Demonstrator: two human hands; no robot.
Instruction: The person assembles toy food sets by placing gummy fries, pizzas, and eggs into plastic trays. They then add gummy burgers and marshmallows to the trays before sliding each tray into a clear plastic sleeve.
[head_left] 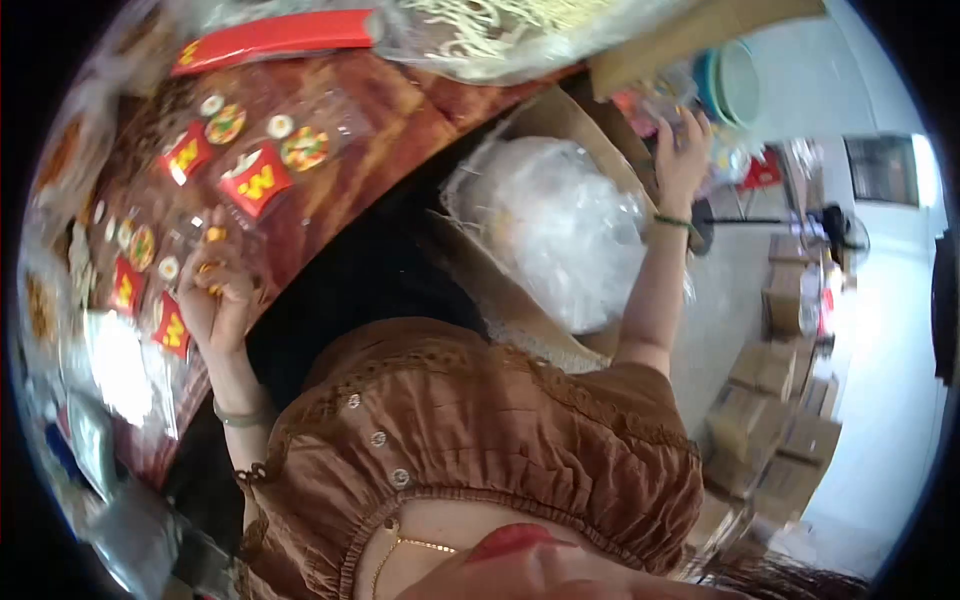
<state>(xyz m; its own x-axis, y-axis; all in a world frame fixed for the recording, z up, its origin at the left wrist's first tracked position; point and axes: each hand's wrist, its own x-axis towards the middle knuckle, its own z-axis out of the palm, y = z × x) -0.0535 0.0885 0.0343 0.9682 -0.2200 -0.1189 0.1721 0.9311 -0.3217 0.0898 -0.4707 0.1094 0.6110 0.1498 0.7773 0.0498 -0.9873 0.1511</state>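
My left hand (217, 295) is over the red-brown table, fingers curled around small yellow-orange pieces (209, 268). Around it lie clear packs with small red fries boxes (256, 182), toy-like pizzas (304, 149) and round egg shapes (280, 126). Two more red fries boxes (171, 324) are close by its wrist. My right hand (683, 155) reaches out to the far right with its fingers apart, beside a clear plastic bag of colourful pieces (655, 100). Its fingertips overlap the bag's edge in this view.
An open carton (545, 330) with a bulky clear plastic bag (570, 230) stands between my arms. Pale strips (500, 25) fill a bag at the top, beside a long red packet (280, 42). Tubs (738, 85), a fan (845, 230) and stacked cardboard boxes (745, 425) are to the right.
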